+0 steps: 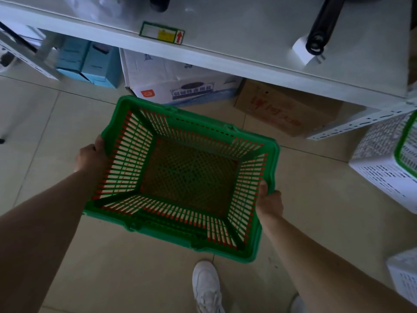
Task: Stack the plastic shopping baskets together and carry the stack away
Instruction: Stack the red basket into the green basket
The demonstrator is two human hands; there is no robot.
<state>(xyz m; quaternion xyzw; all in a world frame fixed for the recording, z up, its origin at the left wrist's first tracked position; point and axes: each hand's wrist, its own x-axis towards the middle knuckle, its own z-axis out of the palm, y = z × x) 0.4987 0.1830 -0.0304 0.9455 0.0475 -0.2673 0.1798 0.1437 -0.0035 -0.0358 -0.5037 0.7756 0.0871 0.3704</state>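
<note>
A green plastic shopping basket (274, 159) hangs above the tiled floor in the middle of the head view, open side up. Red shows through its green slats, so another basket appears nested under it. My left hand (92, 157) grips the left short rim, thumb over the edge. My right hand (268, 199) grips the right short rim the same way. The basket is empty inside, and its handles lie folded down along the long sides.
A grey metal shelf (225, 64) runs across the top, with a white carton (171, 84), blue boxes (90, 62) and a brown carton (282, 109) under it. White perforated bins (381, 170) stand at the right, one with a green rim. My white shoe (206, 288) is below the basket.
</note>
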